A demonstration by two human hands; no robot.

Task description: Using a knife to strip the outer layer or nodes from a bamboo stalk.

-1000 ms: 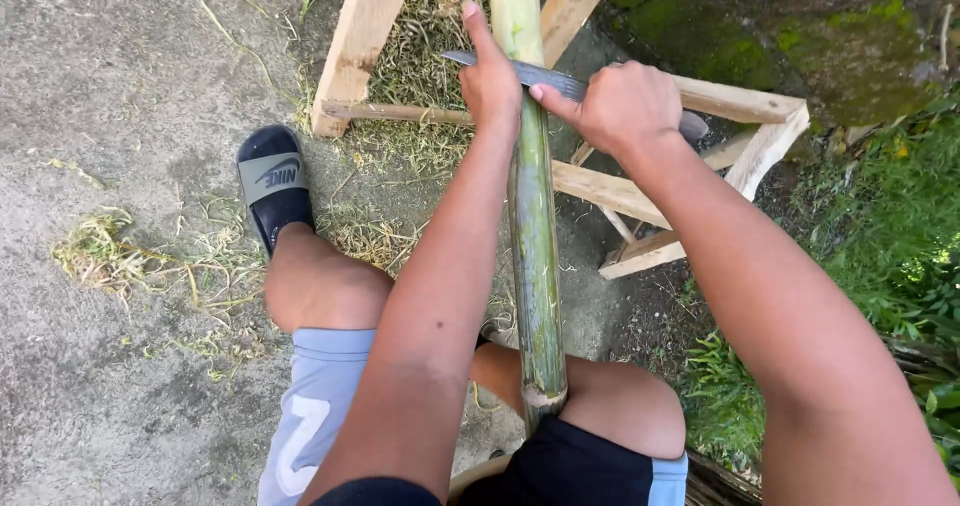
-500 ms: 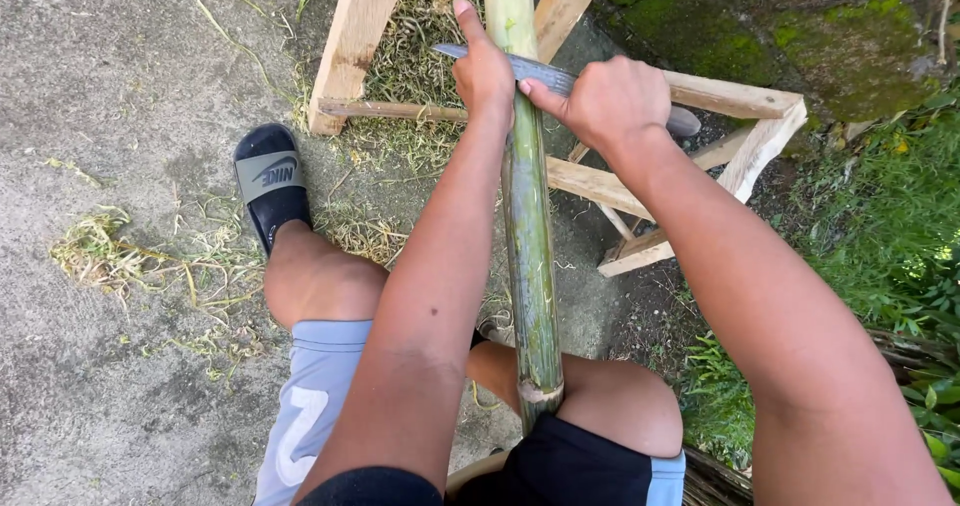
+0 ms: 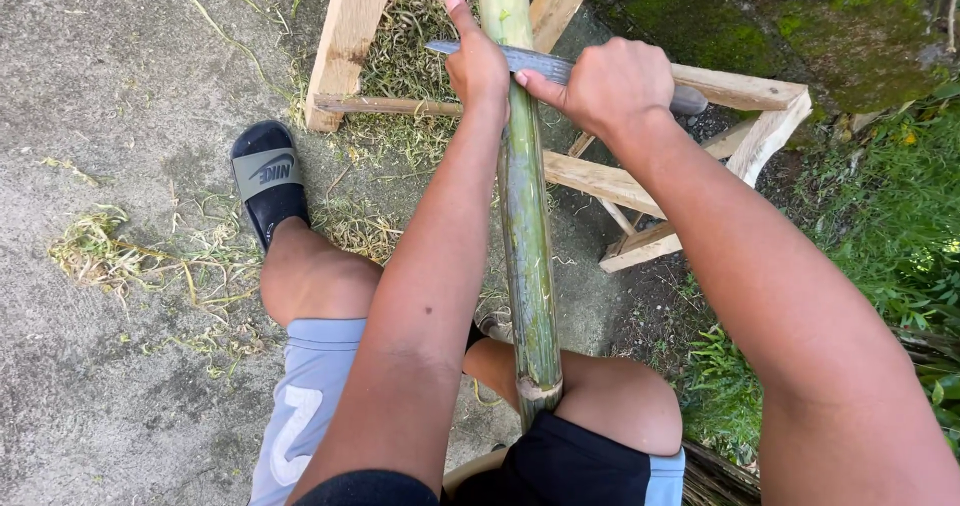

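A long green bamboo pole (image 3: 525, 236) runs from my lap up across a wooden frame (image 3: 740, 91). A grey metal blade (image 3: 535, 61) lies crosswise on the pole near the top of the view. My left hand (image 3: 478, 66) presses on the blade's tip end at the left side of the pole. My right hand (image 3: 605, 86) is closed around the blade's handle on the right side. The pole's near end rests between my thighs.
My foot in a black slide sandal (image 3: 268, 176) rests on the concrete (image 3: 120, 96) at left. Pale bamboo shavings (image 3: 110, 256) lie scattered on the ground. Grass and leaves (image 3: 890, 246) grow at right, with mossy ground (image 3: 760, 16) behind the frame.
Both hands and the blade have slid a little farther up the pole, away from me. The pole and frame stay where they were.
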